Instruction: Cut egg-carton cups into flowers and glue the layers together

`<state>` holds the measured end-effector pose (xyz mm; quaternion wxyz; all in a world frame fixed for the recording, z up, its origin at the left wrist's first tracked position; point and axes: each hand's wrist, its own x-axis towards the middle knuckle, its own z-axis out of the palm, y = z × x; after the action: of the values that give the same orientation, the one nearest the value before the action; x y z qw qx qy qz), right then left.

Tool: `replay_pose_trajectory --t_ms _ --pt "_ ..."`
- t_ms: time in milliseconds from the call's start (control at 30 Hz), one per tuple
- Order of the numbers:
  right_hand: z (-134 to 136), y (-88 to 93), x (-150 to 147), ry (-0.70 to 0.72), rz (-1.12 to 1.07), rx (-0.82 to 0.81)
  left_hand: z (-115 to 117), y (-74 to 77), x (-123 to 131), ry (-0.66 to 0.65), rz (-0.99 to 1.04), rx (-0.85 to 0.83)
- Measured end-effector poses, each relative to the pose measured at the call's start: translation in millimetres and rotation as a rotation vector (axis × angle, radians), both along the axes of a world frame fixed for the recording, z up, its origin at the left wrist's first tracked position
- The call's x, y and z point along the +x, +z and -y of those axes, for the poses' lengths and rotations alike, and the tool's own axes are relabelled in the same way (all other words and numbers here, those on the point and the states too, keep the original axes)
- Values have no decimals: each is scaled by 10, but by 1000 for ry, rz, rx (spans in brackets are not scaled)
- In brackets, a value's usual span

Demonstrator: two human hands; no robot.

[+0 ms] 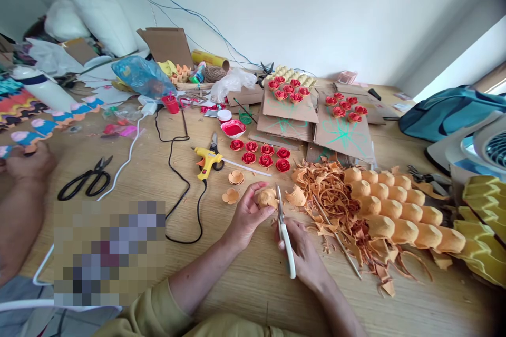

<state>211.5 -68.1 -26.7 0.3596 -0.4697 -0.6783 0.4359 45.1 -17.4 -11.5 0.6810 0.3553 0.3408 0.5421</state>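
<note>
My left hand (247,217) pinches an orange egg-carton cup (265,198) between thumb and fingers. In my right hand (304,255) are white-handled scissors (285,237), their blades upright against the cup's right side. Just right of the blades sits another cut carton piece (295,196). Two petal-shaped cups (236,177) lie beyond my left hand. Past them are several red paper roses (266,160) on the table. A heap of orange carton scraps (336,195) spreads to the right, with a thin stick (340,237) lying across it.
A yellow glue gun (207,162) and its black cord lie to the left, near black scissors (87,179). Red paint fills a bowl (233,128). Cardboard sheets (343,142) hold more roses. An orange egg carton (395,205) lies right. Another person's hand (33,166) is far left.
</note>
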Motion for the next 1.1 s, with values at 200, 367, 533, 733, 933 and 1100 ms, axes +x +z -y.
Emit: replay_pose_trajectory --t_ms 200,367,533,733,933,1100 --pt "5 -6 -5 19 0 17 29 8 14 1 -60 71" --pt "-6 4 -6 29 -15 48 37 15 24 -15 -67 81" --pt "-8 -16 -4 13 -15 79 38 22 25 -28 -71 105" --pt "11 -76 17 2 -17 90 41 34 23 -36 -45 81" --pt "3 -38 5 -10 -33 104 34 25 31 -30 -10 34" --pt "-7 -2 -17 -17 -44 121 29 -5 31 -41 27 36"
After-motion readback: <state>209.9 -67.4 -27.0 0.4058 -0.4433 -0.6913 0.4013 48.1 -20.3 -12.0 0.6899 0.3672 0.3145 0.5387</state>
